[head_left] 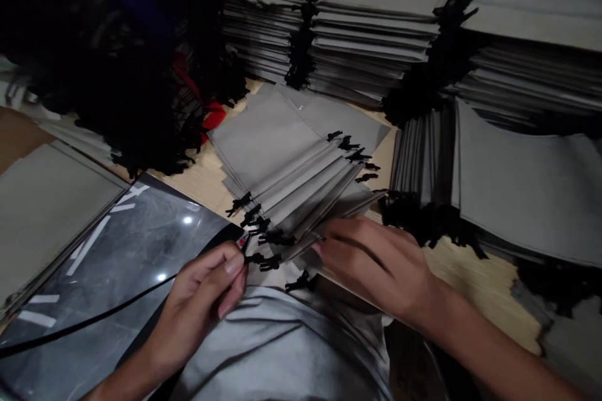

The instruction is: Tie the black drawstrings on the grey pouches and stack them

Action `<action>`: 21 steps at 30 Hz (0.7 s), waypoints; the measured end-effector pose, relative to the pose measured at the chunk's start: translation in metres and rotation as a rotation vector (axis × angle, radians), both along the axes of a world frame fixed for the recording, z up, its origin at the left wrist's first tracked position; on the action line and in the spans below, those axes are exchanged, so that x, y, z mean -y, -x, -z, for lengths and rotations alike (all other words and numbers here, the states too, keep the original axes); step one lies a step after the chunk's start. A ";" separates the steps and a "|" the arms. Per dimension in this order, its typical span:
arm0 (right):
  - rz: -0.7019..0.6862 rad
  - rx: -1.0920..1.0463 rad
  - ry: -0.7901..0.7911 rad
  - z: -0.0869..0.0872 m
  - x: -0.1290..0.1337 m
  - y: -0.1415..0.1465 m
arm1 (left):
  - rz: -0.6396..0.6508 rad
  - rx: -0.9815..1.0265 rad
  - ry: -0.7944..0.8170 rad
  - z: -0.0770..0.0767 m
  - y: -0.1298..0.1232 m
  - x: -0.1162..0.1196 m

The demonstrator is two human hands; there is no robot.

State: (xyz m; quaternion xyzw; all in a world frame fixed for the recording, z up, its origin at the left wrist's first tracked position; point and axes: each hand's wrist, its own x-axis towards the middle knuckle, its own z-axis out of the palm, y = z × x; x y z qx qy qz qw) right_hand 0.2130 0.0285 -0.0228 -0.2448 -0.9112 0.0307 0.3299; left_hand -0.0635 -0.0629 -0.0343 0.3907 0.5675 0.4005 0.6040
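Observation:
A fanned pile of grey fabric pouches (275, 144), with knotted black cords at their corners, lies on the table in front of me. My left hand (211, 291) is closed, thumb against fingers, on a black cord at the near corner of the lowest pouches. From behind that hand a long black cord (108, 308) runs off to the left. My right hand (376, 260) pinches the edge of the nearest grey pouch (305, 244), its fingertips partly hidden. Beside my left fingertips is a small dark pointed thing with a red mark, too small to make out.
Tall stacks of grey pouches (376, 25) with black cords stand at the back and right. A large bundle of black cords (94, 62) hangs at the left, near a red ribbon (214, 118). A glossy dark board (155, 232) with white strips lies at front left.

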 end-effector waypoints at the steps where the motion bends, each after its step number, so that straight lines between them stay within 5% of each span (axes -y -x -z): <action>1: 0.018 -0.016 -0.001 0.003 0.001 0.001 | -0.005 -0.010 -0.031 0.001 -0.002 0.000; 7: 0.063 -0.035 -0.014 0.015 0.003 0.008 | 0.034 -0.515 -0.605 0.020 0.000 0.010; 12: 0.005 -0.032 0.043 0.010 0.005 0.015 | 0.225 -0.805 -0.789 0.027 0.002 0.009; 15: -0.003 -0.059 0.121 0.004 0.009 0.021 | 0.191 -0.792 -0.771 0.024 -0.002 0.005; 21: -0.031 -0.213 0.413 -0.003 0.021 0.028 | 0.052 -0.491 -0.341 0.012 -0.015 -0.003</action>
